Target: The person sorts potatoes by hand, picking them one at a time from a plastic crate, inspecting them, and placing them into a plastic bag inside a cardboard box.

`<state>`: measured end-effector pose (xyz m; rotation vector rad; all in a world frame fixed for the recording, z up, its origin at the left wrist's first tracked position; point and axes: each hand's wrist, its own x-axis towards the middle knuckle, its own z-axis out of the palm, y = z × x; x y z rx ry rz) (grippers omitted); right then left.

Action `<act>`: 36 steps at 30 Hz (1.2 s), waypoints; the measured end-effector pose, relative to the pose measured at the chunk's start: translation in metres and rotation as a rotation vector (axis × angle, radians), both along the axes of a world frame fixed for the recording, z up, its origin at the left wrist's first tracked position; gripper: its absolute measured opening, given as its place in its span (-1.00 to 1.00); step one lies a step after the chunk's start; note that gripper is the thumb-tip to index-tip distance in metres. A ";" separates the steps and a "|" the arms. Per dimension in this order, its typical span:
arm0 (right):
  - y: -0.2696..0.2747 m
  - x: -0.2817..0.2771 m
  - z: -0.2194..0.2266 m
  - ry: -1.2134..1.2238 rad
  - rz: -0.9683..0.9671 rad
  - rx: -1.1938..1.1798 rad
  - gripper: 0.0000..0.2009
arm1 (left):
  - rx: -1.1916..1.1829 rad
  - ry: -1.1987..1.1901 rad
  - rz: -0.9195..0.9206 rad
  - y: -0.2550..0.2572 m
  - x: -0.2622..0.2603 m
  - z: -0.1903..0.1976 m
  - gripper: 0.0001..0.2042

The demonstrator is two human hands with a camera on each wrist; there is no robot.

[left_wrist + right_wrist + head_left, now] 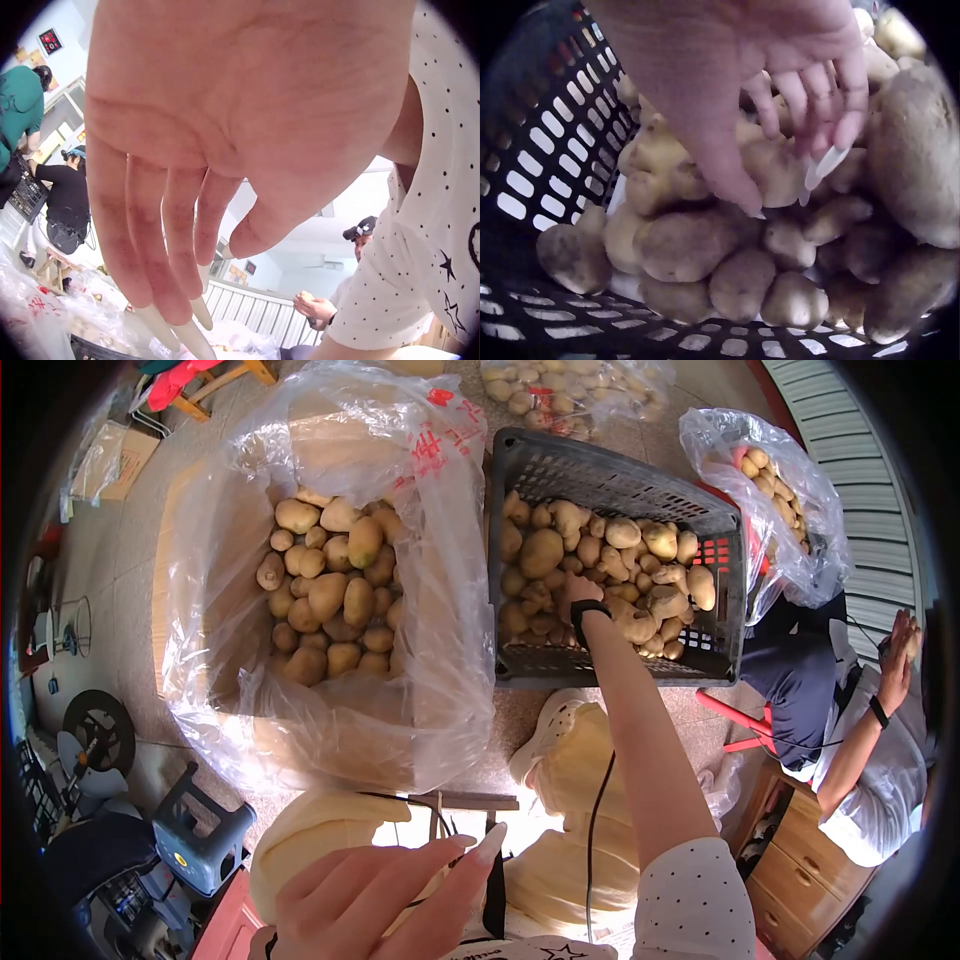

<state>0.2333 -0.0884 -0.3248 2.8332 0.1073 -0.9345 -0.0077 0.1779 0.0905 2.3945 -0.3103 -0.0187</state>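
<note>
My right hand (582, 595) reaches down into a black plastic crate (545, 672) among loose potatoes (655, 600). In the right wrist view, its thumb and fingers (821, 97) are spread apart, bent gently downward, with fingertips right over a potato (772, 172). A large potato (915, 150) lies beside the fingers. My left hand (375, 900) is raised in front of my body, above my lap. Its palm and long-nailed fingers (146, 225) show in the left wrist view, relaxed and holding nothing.
Left of the crate stands a cardboard box lined with clear plastic (450, 580), with potatoes (330, 595) inside. More bagged potatoes (570, 395) lie behind the crate, and another bag (775, 485) is at right. A seated person (880, 760) is on the right; a blue-grey stool (205, 840) is at left.
</note>
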 end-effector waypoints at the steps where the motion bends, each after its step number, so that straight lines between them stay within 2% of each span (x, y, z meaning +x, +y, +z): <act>1: 0.000 0.001 0.003 0.001 0.002 -0.001 -0.69 | 0.004 -0.003 0.000 0.000 0.000 0.000 -0.74; 4: 0.001 0.010 0.027 0.095 0.011 0.029 -0.76 | 0.014 -0.013 0.000 0.001 0.002 0.001 -0.76; 6: 0.004 0.018 0.050 0.378 0.012 -0.016 -0.79 | 0.020 -0.020 0.000 0.000 0.000 0.000 -0.78; 8: -0.005 0.030 0.042 0.427 0.047 0.012 -0.79 | 0.061 0.010 -0.011 -0.003 -0.005 -0.005 -0.67; 10: -0.019 0.034 0.036 0.478 0.083 0.039 -0.78 | 0.059 0.011 -0.010 -0.003 -0.006 -0.006 -0.66; 11: -0.022 0.033 0.046 0.460 0.072 0.100 -0.74 | 0.060 0.006 -0.012 -0.003 -0.005 -0.006 -0.65; 13: -0.027 0.026 0.064 0.341 -0.179 0.272 -0.64 | 0.060 -0.027 -0.004 -0.003 -0.004 -0.010 -0.66; 14: -0.028 0.019 0.076 0.330 -0.177 0.274 -0.64 | 0.061 -0.056 -0.004 -0.004 -0.004 -0.011 -0.66; 16: -0.029 0.005 0.110 0.081 -0.099 0.551 -0.59 | 0.096 -0.047 -0.004 -0.006 -0.005 -0.009 -0.67; 17: -0.026 0.002 0.129 0.150 -0.283 0.654 -0.56 | 0.092 -0.018 0.012 -0.008 -0.004 -0.009 -0.68; 18: -0.019 -0.003 0.158 0.137 -0.280 0.657 -0.56 | 0.088 0.012 0.028 -0.009 -0.004 -0.010 -0.69; 20: -0.007 -0.015 0.214 0.278 -0.438 0.883 -0.48 | 0.045 0.013 0.044 -0.009 -0.003 -0.011 -0.70; 21: -0.005 -0.025 0.233 0.272 -0.428 0.881 -0.48 | 0.002 0.029 0.060 -0.011 -0.004 -0.013 -0.72; 23: 0.003 -0.043 0.265 0.392 -0.594 1.165 -0.48 | -0.047 -0.059 0.091 -0.014 -0.002 -0.025 -0.74; 25: 0.009 -0.060 0.289 0.448 -0.623 1.282 -0.53 | -0.086 -0.143 0.110 -0.016 0.002 -0.028 -0.75; 26: 0.011 -0.069 0.299 0.516 -0.666 1.382 -0.57 | -0.054 -0.187 0.140 -0.018 0.005 -0.027 -0.71; 27: 0.016 -0.077 0.313 0.519 -0.688 1.383 -0.66 | -0.024 -0.230 0.167 -0.021 0.009 -0.027 -0.66; 28: 0.019 -0.085 0.323 0.507 -0.682 1.394 -0.66 | -0.019 -0.243 0.160 -0.022 0.015 -0.031 -0.66; 30: 0.025 -0.101 0.340 0.642 -0.719 1.586 -0.68 | -0.056 -0.256 0.194 -0.023 0.030 -0.044 -0.52; 31: 0.025 -0.106 0.340 0.691 -0.713 1.627 -0.68 | -0.047 -0.270 0.187 -0.022 0.040 -0.055 -0.52; 33: 0.030 -0.118 0.341 0.740 -0.693 1.705 -0.66 | -0.334 -0.231 0.008 -0.021 0.054 -0.065 -0.37; 34: 0.033 -0.123 0.341 0.799 -0.679 1.765 -0.64 | -0.324 -0.238 0.000 -0.021 0.054 -0.064 -0.37; 36: 0.037 -0.131 0.344 0.788 -0.675 1.768 -0.61 | -0.623 0.005 -0.021 -0.026 0.051 -0.063 -0.32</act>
